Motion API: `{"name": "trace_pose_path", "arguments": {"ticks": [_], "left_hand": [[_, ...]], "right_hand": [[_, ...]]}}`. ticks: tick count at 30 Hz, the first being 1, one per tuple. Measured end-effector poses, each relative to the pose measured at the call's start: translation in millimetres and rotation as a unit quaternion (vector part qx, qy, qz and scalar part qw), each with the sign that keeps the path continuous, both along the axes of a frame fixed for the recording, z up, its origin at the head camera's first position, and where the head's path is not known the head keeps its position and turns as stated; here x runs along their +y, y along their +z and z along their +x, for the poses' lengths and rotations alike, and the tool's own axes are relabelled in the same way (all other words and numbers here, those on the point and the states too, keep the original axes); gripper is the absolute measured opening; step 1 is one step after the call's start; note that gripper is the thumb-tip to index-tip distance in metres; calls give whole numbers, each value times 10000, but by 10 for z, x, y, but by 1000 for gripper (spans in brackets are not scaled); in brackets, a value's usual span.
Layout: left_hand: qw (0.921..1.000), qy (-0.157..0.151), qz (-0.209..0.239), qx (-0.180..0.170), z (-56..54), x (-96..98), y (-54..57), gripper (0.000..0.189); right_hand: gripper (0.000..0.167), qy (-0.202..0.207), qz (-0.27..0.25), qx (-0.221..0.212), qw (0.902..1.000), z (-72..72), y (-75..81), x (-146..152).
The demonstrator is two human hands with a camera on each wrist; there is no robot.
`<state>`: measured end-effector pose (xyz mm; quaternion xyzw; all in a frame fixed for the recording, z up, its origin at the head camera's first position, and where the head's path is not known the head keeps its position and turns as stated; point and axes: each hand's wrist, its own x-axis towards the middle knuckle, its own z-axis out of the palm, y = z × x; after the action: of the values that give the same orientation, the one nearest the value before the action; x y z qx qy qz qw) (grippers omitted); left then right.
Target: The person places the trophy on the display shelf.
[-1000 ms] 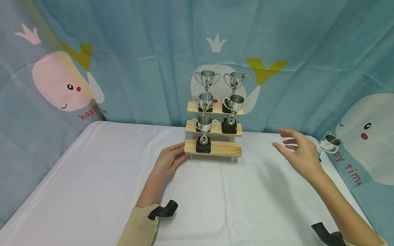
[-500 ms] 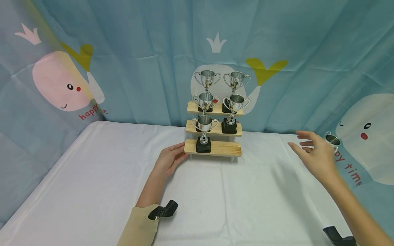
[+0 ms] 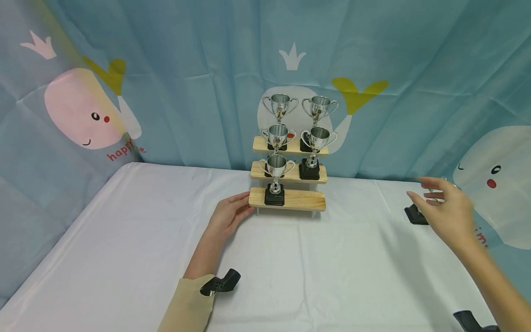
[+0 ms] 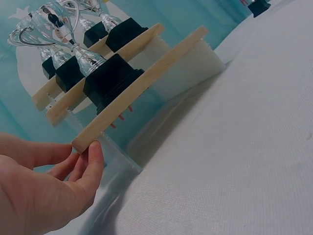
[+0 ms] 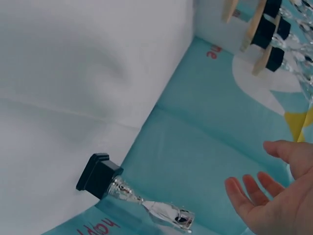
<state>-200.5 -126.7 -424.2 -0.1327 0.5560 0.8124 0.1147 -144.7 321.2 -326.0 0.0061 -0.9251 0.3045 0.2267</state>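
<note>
A three-tier display stand (image 3: 306, 200) with pale wooden shelves stands at the back middle of the white table. My left hand (image 3: 230, 214) holds the left end of its lowest shelf (image 4: 166, 59), thumb and fingertips at the corner. One silver two-handled trophy cup (image 3: 275, 167) on a black base sits on that shelf's left half. Two more trophies stand on each upper tier. At the right, my right hand (image 3: 450, 210) hovers, fingers apart and slightly bent, holding nothing. Just beyond it another trophy (image 5: 105, 176) stands on the table; in the head view the hand covers most of it.
A blue curtain (image 3: 186, 115) with printed whales hangs right behind the table and along its sides. White cloth (image 3: 352, 276) covers the table. Clear supports (image 4: 120, 154) hold the lowest shelf above the cloth. A black wrist camera (image 3: 221, 282) sits on my left sleeve.
My right hand has moved to the right, in front of the lone trophy, whose black base now shows left of the hand. My left hand and the stand have stayed put.
</note>
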Motion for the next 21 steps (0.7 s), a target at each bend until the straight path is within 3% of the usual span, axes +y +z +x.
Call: {"name": "trace_pose_path", "arguments": {"ticks": [8, 14, 21], "left_hand": [[10000, 50, 49, -12, -5, 2, -8, 44], [10000, 49, 32, -27, -11, -1, -13, 43], [10000, 63, 65, -37, -12, -5, -13, 43]], "right_hand": [[47, -215, 78, -50, 9997, 41, 56, 133], [49, -614, 257, -300, 9973, 65, 100, 188], [52, -794, 381, -507, 9948, 94, 149, 277]]}}
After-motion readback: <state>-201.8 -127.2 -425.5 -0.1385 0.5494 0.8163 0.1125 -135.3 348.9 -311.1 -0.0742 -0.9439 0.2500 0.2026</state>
